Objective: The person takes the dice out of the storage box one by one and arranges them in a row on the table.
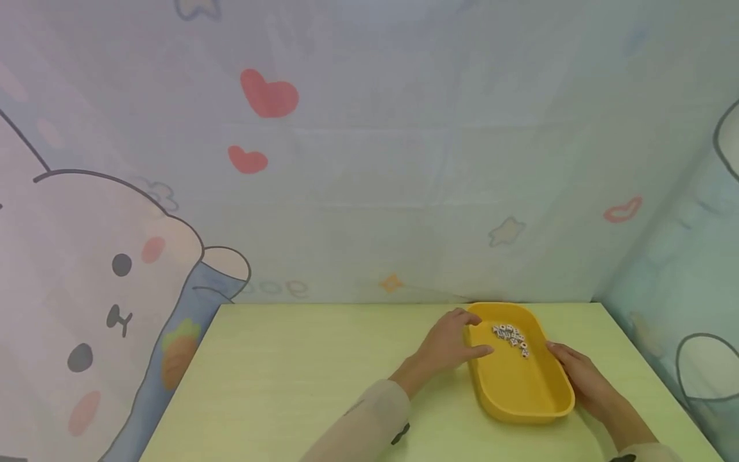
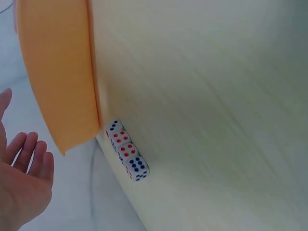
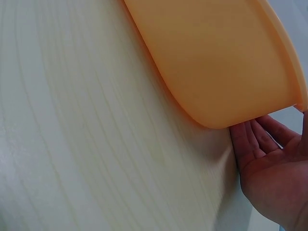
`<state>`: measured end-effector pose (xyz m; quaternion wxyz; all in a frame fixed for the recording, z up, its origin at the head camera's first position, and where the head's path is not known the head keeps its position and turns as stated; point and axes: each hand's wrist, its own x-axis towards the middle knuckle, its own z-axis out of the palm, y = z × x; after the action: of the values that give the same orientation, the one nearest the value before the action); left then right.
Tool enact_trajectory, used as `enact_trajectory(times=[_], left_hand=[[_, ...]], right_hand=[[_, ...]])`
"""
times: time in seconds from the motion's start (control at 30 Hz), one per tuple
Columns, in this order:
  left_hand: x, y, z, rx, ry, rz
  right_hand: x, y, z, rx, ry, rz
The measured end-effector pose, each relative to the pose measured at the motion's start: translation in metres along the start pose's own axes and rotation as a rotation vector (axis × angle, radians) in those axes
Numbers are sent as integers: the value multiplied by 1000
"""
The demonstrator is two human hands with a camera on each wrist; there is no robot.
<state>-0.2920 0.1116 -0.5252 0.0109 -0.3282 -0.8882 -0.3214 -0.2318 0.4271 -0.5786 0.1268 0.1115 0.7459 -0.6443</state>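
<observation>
A yellow tray (image 1: 525, 385) stands on the right part of the table, with several small white dark-marked cubes (image 1: 508, 333) lying toward its far end. My right hand (image 1: 586, 383) grips the tray's right side, its fingers against the wall below the rim. At the left rim, my left hand (image 1: 444, 345) has its thumb and fingers spread apart, reaching over the edge with nothing held. The left wrist view shows a row of dice (image 2: 127, 150) with red and blue dots on the table, close beside the tray wall (image 2: 62, 72); these are hidden in the head view.
The pale yellow-green table (image 1: 288, 378) extends left of the tray. A printed cloth (image 1: 381, 192) with hearts and stars hangs behind the table's far edge, and similar cloth (image 1: 675, 308) runs along the right side.
</observation>
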Motion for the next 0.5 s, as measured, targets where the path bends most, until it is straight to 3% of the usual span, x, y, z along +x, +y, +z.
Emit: enact_trajectory(times=[0.33,0.5], left_hand=[[27,13,19,181,-92,45],[35,23,27,198,-129,51]], right_hand=[[0,2,0,34,-30,-6],[-1,1,1,74,-35,-2]])
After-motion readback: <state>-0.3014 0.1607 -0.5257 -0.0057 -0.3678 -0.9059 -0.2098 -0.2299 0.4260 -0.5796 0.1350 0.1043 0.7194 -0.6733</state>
